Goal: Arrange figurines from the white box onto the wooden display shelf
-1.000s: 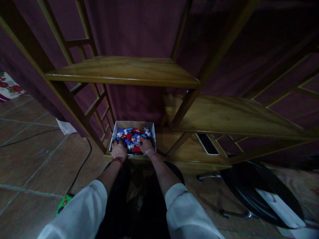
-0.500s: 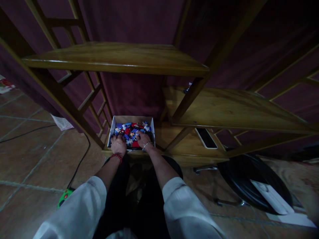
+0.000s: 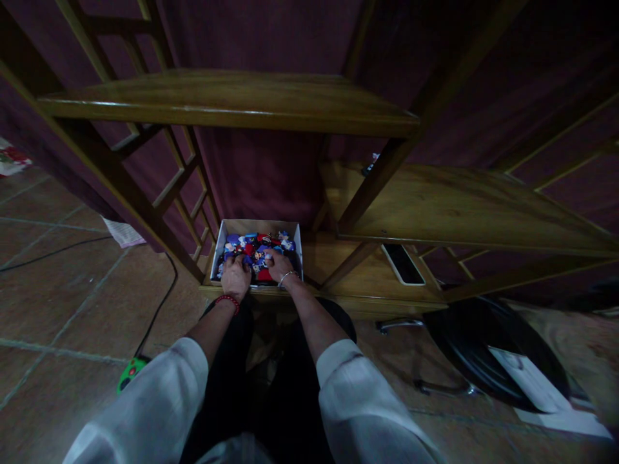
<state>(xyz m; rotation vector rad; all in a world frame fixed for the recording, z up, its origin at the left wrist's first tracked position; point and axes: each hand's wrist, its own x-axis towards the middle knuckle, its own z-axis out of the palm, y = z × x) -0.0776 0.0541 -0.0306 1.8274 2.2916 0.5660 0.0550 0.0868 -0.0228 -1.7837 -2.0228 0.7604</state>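
A white open cardboard box stands on the lowest wooden shelf. Small colourful figurines in blue, red, white and black fill it. My left hand, with a red bead bracelet, reaches over the box's front left edge. Its fingers point down among the figurines, and their tips are hidden. From the front right comes my right hand, wearing a silver bangle. Thumb and forefinger are pinched at a small pale figurine near the box's middle; the other fingers are curled in.
A wooden shelf board overhangs the box. To the right, a phone-like dark slab with a pale rim lies on the lowest shelf. A black round stool seat is at the right. A green power strip with a cable lies on the tiled floor.
My left hand has shifted slightly right across the figurines, nearer my right hand. My right hand stays at about the same spot in the box. The view has moved slightly.
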